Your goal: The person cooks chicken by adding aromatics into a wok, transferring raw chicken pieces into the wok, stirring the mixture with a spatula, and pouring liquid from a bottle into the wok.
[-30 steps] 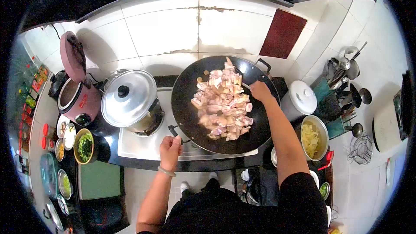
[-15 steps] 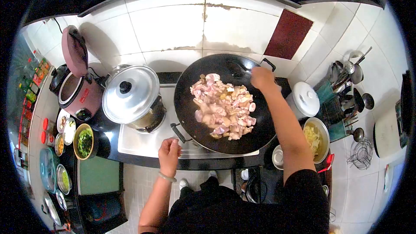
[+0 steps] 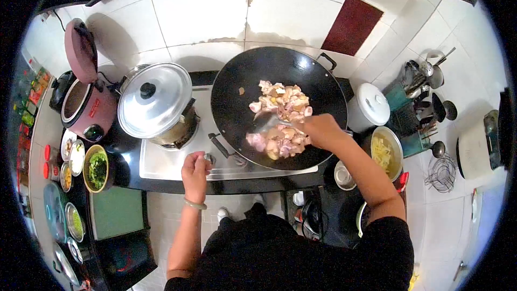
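Observation:
A large black wok (image 3: 231, 75) stands on the stove with chopped raw-looking meat (image 3: 285, 99) in its middle. Over the wok's right side, my right hand (image 3: 321, 131) is closed round the handle of a metal spatula (image 3: 266, 123), whose blurred blade is among the pieces. My left hand (image 3: 196, 166) is curled in front of the stove, left of the wok's near handle (image 3: 217, 143) and apart from it. Its fingers are bent together, and whether they hold anything is too small to tell.
Left of the wok is a lidded steel pot (image 3: 161, 110), then an open pink rice cooker (image 3: 97, 113) and a bowl of greens (image 3: 97, 170). At right are a white lidded container (image 3: 371, 105), a pot of pale slices (image 3: 383, 151) and utensils in a rack (image 3: 401, 116).
My right hand has come down and toward me from the wok's far right, and the spatula has swept through the meat, parting it. My left hand stays curled near the stove's edge.

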### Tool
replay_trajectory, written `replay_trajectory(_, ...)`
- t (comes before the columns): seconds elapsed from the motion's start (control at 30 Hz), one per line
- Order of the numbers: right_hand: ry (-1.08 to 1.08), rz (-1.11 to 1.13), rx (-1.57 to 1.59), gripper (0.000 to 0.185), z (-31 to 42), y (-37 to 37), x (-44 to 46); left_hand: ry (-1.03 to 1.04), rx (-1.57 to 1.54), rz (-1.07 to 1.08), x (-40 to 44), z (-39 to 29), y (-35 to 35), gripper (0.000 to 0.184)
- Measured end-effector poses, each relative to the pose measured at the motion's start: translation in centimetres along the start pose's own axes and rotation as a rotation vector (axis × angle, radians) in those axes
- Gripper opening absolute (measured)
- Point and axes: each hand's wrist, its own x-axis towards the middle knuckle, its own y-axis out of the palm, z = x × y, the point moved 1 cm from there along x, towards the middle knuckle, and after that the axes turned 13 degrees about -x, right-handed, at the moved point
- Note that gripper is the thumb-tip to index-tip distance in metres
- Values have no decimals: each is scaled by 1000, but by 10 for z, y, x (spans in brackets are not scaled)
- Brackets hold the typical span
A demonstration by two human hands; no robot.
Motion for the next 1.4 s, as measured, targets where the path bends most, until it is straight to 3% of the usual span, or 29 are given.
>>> replay_trajectory(0.07, 108, -22, -51, 26, -12, -11, -41, -19, -45, 13, 5, 1, 2, 21)
replay_trajectory(0.13, 206, 1, -84, 26, -21, -35, -84, -49, -34, 59, 11, 1, 6, 22)
replay_trajectory(0.2, 292, 168, -80, 26, -26, -55, -115, -72, -23, 110, 16, 1, 12, 23)
replay_trajectory(0.33, 302, 258, -99, 30, -13, -43, -145, -30, 23, 195, 19, 4, 24, 22)
replay_trajectory(0.4, 192, 161, 68, 34, 14, -49, -131, -71, 27, 170, 19, 4, 29, 19)
replay_trajectory(0.53, 308, 145, 188, 42, 58, 18, -69, -93, 2, 181, 22, 3, 29, 18)
replay_trajectory(0.6, 410, -66, 281, 15, 66, 38, -38, -109, -7, 164, 22, 4, 29, 17)
replay_trajectory(0.7, 507, -166, 348, 14, 55, 58, -13, -125, -32, 168, 20, 1, 29, 16)
replay_trajectory(0.73, 504, -165, 352, 14, 50, 62, -13, -126, -29, 165, 20, 1, 28, 16)
replay_trajectory(0.8, 586, -81, 341, 36, 33, 44, -27, -113, -11, 187, 19, 0, 24, 16)
replay_trajectory(0.97, 554, 116, 199, 32, -18, -29, -105, -97, 16, 134, 13, 2, 16, 18)
replay_trajectory(1.1, 469, 218, 45, 23, -22, -39, -134, -91, 4, 135, 14, 3, 19, 20)
replay_trajectory(1.33, 491, -11, 166, 29, 9, 65, -55, -55, 68, 163, 20, 3, 31, 18)
replay_trajectory(1.4, 498, -94, 256, 30, 6, 53, -49, -87, 62, 147, 17, 1, 30, 16)
